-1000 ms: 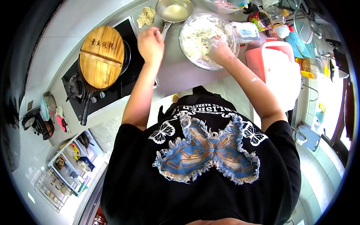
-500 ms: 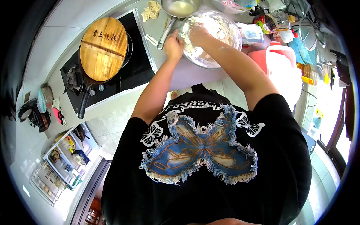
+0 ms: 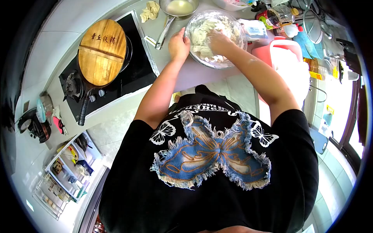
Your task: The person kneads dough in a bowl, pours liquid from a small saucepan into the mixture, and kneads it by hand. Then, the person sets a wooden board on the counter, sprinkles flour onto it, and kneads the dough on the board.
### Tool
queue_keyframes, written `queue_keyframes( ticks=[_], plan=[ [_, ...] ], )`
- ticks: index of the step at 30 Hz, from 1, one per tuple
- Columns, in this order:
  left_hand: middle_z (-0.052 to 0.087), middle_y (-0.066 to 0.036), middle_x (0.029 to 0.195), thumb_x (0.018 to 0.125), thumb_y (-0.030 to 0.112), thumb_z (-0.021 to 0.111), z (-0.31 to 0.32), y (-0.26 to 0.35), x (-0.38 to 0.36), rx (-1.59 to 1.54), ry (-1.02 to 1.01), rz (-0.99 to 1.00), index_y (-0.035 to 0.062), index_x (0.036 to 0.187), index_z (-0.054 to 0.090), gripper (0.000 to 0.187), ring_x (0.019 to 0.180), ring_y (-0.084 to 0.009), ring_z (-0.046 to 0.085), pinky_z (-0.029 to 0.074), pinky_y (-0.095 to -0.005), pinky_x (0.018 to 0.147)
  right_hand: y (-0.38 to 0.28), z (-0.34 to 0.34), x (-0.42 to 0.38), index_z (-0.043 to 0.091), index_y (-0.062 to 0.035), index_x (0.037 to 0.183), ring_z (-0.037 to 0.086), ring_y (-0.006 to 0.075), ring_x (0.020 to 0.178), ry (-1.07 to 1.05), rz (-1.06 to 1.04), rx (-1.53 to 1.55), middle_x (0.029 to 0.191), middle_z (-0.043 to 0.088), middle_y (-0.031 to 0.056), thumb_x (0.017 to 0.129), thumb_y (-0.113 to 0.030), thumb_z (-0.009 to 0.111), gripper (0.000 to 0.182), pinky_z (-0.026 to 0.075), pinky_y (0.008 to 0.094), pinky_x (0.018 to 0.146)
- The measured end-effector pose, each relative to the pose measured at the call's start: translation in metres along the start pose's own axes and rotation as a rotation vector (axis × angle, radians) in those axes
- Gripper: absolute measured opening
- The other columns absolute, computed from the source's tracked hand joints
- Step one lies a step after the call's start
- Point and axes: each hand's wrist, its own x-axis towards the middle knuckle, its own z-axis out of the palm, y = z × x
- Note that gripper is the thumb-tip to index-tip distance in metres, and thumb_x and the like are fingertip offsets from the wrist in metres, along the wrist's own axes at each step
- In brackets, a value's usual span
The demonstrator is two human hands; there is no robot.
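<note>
A clear bowl (image 3: pixel 241 34) of floury dough (image 3: pixel 206 33) stands on the counter. My left hand (image 3: pixel 179 46) grips the bowl's left side, with its fingers partly hidden. Inside the bowl, my right hand (image 3: pixel 220 42) presses into the dough; its fingertips are buried and cannot be made out. Left of the bowl is a metal pan (image 3: pixel 179 7) with pale liquid, its handle (image 3: pixel 165 34) pointing toward the front of the counter.
A wooden-lidded pan (image 3: pixel 101 52) sits on the black stove (image 3: pixel 134 73) at left. A crumpled cloth (image 3: pixel 150 11) lies behind it. Right of the bowl are a white packet (image 3: pixel 253 29), a red-rimmed bin (image 3: pixel 264 53) and several bottles.
My right hand has moved right within the bowl, and the dough looks more gathered at the left. My left hand stays at the bowl's side. The whole view has shifted slightly.
</note>
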Motion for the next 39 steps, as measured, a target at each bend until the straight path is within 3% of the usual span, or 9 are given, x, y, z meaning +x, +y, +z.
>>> queue_keyframes(
  ticks=[2, 8, 11, 19, 24, 26, 29, 35, 39],
  plan=[
    [0.060, -0.013, 0.072, 0.076, 0.011, 0.061, -0.004, 0.003, 0.001, -0.022, -0.006, 0.007, 0.0052, 0.115, 0.062, 0.039, 0.064, -0.0267, 0.059, 0.047, -0.0379, 0.062, 0.008, 0.000, -0.024, 0.065, -0.0044, 0.108, 0.036, 0.0277, 0.131, 0.033, -0.002, -0.045, 0.132, 0.050, 0.0127, 0.078, -0.017, 0.056, 0.033, 0.034, 0.0572, 0.099],
    [0.061, -0.015, 0.077, 0.077, 0.010, 0.059, -0.013, 0.008, -0.012, -0.055, -0.049, -0.027, 0.0019, 0.115, 0.060, 0.040, 0.068, -0.0278, 0.059, 0.048, -0.0386, 0.065, 0.041, -0.008, -0.058, 0.067, -0.0007, 0.097, 0.052, 0.0289, 0.112, -0.034, -0.086, 0.091, 0.109, 0.063, 0.0157, 0.074, -0.013, 0.057, 0.028, 0.043, 0.0434, 0.091],
    [0.062, -0.016, 0.083, 0.077, 0.010, 0.057, -0.018, 0.015, -0.012, -0.084, -0.102, -0.094, 0.0006, 0.115, 0.059, 0.039, 0.075, -0.0297, 0.060, 0.049, -0.0396, 0.070, 0.046, 0.014, -0.040, 0.067, 0.0000, 0.087, 0.063, 0.0296, 0.086, -0.068, -0.071, 0.207, 0.087, 0.066, 0.0163, 0.074, -0.012, 0.058, 0.020, 0.048, 0.0361, 0.084],
    [0.062, -0.016, 0.084, 0.078, 0.010, 0.057, -0.020, 0.020, -0.015, -0.009, -0.125, -0.127, 0.0010, 0.117, 0.059, 0.040, 0.076, -0.0289, 0.060, 0.049, -0.0390, 0.072, 0.006, 0.067, -0.001, 0.066, -0.0023, 0.098, 0.063, 0.0270, 0.095, 0.196, 0.345, 0.343, 0.104, 0.064, 0.0151, 0.080, -0.007, 0.052, 0.024, 0.051, 0.0339, 0.082],
    [0.063, -0.017, 0.092, 0.079, 0.010, 0.056, -0.017, 0.020, -0.015, -0.021, -0.093, -0.098, 0.0015, 0.118, 0.057, 0.040, 0.084, -0.0307, 0.061, 0.050, -0.0386, 0.077, 0.012, 0.071, -0.002, 0.065, -0.0014, 0.096, 0.061, 0.0282, 0.097, 0.198, 0.204, 0.129, 0.099, 0.064, 0.0158, 0.076, -0.009, 0.054, 0.024, 0.050, 0.0366, 0.083],
    [0.063, -0.018, 0.094, 0.079, 0.010, 0.056, -0.014, 0.014, -0.015, -0.019, -0.097, -0.092, 0.0015, 0.119, 0.056, 0.041, 0.086, -0.0313, 0.061, 0.049, -0.0388, 0.078, 0.015, 0.029, -0.030, 0.065, -0.0002, 0.099, 0.061, 0.0280, 0.097, -0.109, 0.164, 0.305, 0.098, 0.064, 0.0170, 0.078, -0.012, 0.052, 0.027, 0.048, 0.0369, 0.085],
    [0.062, -0.018, 0.097, 0.078, 0.009, 0.056, -0.012, 0.016, -0.015, -0.011, -0.097, -0.102, 0.0007, 0.118, 0.056, 0.041, 0.090, -0.0321, 0.060, 0.048, -0.0392, 0.081, 0.031, 0.011, -0.049, 0.067, 0.0002, 0.095, 0.057, 0.0293, 0.106, -0.171, 0.195, 0.425, 0.108, 0.063, 0.0161, 0.079, -0.009, 0.049, 0.026, 0.045, 0.0337, 0.091],
    [0.062, -0.018, 0.095, 0.079, 0.009, 0.056, -0.013, 0.015, -0.015, -0.019, -0.060, -0.066, -0.0005, 0.118, 0.057, 0.040, 0.087, -0.0313, 0.061, 0.049, -0.0385, 0.079, 0.054, 0.048, -0.040, 0.068, -0.0001, 0.093, 0.061, 0.0331, 0.094, 0.584, 0.144, 0.070, 0.098, 0.065, 0.0182, 0.079, -0.014, 0.052, 0.026, 0.047, 0.0381, 0.085],
    [0.059, -0.015, 0.082, 0.078, 0.006, 0.058, -0.016, 0.016, -0.012, -0.052, -0.060, -0.060, 0.0020, 0.120, 0.057, 0.042, 0.071, -0.0271, 0.058, 0.048, -0.0364, 0.068, 0.073, 0.057, -0.002, 0.067, -0.0031, 0.096, 0.058, 0.0328, 0.104, 0.436, 0.452, 0.607, 0.104, 0.063, 0.0207, 0.081, -0.025, 0.053, 0.030, 0.044, 0.0401, 0.091]
  ],
)
